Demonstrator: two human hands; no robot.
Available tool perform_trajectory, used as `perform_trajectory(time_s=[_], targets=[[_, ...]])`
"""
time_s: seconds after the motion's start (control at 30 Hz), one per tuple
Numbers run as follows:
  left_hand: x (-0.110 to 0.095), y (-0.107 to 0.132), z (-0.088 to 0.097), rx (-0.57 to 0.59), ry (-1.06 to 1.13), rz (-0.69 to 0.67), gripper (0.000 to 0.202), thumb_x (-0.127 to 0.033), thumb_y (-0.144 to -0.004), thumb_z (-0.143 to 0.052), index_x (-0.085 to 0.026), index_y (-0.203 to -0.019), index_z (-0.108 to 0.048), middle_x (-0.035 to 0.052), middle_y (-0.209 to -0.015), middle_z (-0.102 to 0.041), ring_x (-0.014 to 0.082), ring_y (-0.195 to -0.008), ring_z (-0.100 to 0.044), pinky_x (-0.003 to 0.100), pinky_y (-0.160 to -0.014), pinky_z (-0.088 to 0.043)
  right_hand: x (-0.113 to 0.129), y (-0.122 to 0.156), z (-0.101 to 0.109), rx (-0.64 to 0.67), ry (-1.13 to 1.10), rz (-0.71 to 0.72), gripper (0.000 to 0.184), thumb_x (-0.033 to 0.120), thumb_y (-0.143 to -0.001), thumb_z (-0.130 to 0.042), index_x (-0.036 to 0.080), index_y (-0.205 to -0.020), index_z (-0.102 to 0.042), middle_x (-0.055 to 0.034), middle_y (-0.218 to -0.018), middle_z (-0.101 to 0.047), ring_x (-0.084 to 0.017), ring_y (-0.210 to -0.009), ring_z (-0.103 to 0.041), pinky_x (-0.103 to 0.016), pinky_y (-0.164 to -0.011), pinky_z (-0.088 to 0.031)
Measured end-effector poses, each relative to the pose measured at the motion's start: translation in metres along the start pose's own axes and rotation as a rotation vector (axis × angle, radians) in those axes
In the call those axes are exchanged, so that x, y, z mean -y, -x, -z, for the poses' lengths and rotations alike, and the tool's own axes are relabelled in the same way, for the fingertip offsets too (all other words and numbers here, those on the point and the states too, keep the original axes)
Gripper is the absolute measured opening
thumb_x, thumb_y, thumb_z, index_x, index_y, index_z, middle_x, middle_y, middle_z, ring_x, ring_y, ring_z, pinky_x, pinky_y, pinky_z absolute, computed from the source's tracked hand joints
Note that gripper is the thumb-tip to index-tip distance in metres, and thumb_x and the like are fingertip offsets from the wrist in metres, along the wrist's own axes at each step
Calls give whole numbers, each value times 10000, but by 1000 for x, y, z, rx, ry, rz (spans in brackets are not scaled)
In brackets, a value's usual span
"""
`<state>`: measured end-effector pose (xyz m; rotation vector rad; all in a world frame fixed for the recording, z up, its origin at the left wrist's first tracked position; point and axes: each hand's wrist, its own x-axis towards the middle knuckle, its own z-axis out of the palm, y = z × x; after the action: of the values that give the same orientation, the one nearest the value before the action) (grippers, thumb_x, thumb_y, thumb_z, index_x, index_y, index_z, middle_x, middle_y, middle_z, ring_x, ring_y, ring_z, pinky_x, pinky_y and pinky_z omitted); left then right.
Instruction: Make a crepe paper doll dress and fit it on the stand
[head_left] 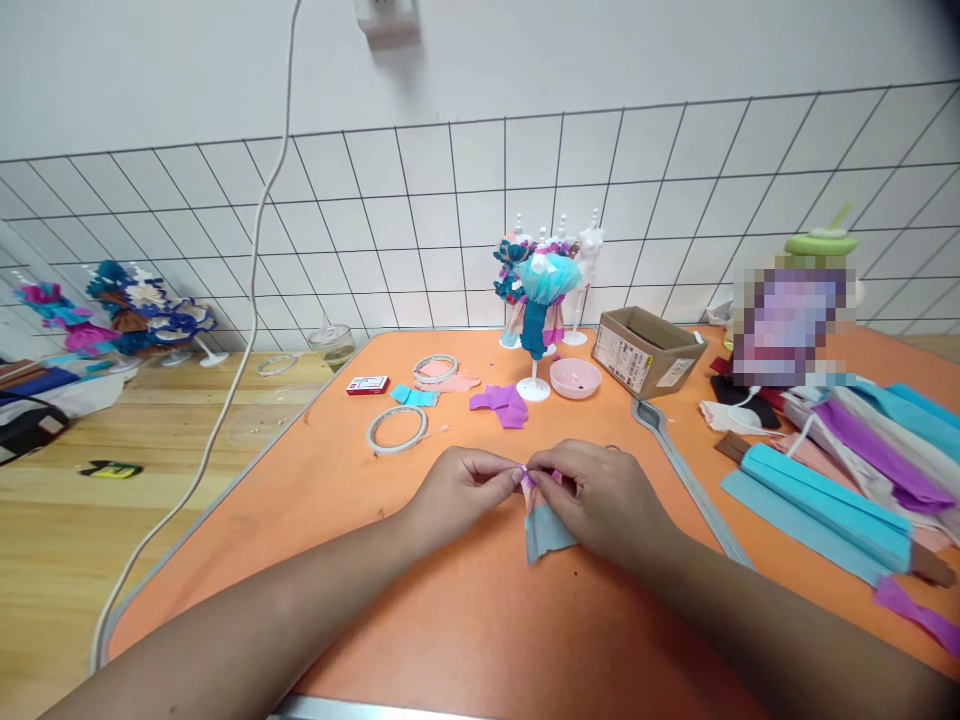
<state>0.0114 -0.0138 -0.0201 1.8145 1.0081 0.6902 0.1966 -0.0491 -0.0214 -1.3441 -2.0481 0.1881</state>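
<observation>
Both my hands meet over the orange table, pinching the gathered top of a piece of crepe paper (546, 530), which shades from purple and pink to grey-blue at its hanging lower edge. My left hand (463, 492) closes thumb and forefinger on its gathered tip. From the other side, my right hand (606, 498) pinches the same spot and covers part of the paper. Beyond them lies a purple crepe scrap (504, 405). A small mannequin (536, 320) in a blue and teal paper dress stands behind, on a round white base.
Two tape rolls (397, 429) lie left of my hands, near a red-and-white small box (367, 385) and a blue scrap (414, 397). A pink bowl (575, 378) and cardboard box (646, 352) stand behind. Folded crepe paper (829, 505) covers the right side. A white cable (255, 270) hangs left.
</observation>
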Motion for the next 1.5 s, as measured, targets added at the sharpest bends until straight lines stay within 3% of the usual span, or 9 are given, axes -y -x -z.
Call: perform_trajectory(time_s=[0.3,0.5,0.77,1.0,1.13,1.5], targets=[[-3,-2,0,-26,1,14,235,-273,-791,-563,-138,-759,-753,55,-818,-744,193,-777,-653,235,-679,-480,1,4,0,-48,110,135,187,170,-855,-511,215,-845,-692,8,-764,-697,-125,-704,-626,-258,-557,-328],[-4,-2,0,-78,-56,52,209,-237,-754,-561,-127,-693,-728,24,-648,-682,131,-633,-578,198,-568,-418,2,4,0,-154,63,97,125,223,-843,-579,206,-926,-672,4,-783,-663,-108,-647,-578,-239,-555,-354],[-3,1,-5,-78,-81,11,197,-233,-738,-567,-131,-664,-719,16,-647,-673,139,-641,-586,199,-565,-421,2,1,-1,-73,21,123,107,184,-828,-581,216,-779,-670,26,-696,-660,-99,-615,-563,-229,-558,-353],[-4,2,-2,-46,-42,11,236,-263,-778,-556,-137,-690,-735,4,-654,-679,135,-652,-590,193,-586,-432,1,4,-1,-94,75,163,138,194,-849,-543,213,-821,-676,9,-753,-674,-107,-666,-592,-235,-561,-340],[-6,2,-2,7,-9,-7,255,-268,-801,-537,-155,-726,-752,-3,-701,-700,144,-683,-608,202,-612,-443,3,4,1,-57,103,136,150,196,-839,-544,215,-793,-686,4,-728,-670,-109,-642,-593,-240,-544,-331],[-4,3,-6,-98,-95,-45,224,-281,-761,-573,-163,-749,-763,-2,-653,-687,152,-648,-597,208,-560,-419,7,0,3,-27,-60,-34,107,185,-765,-581,219,-702,-661,12,-647,-630,-114,-580,-545,-239,-537,-370]])
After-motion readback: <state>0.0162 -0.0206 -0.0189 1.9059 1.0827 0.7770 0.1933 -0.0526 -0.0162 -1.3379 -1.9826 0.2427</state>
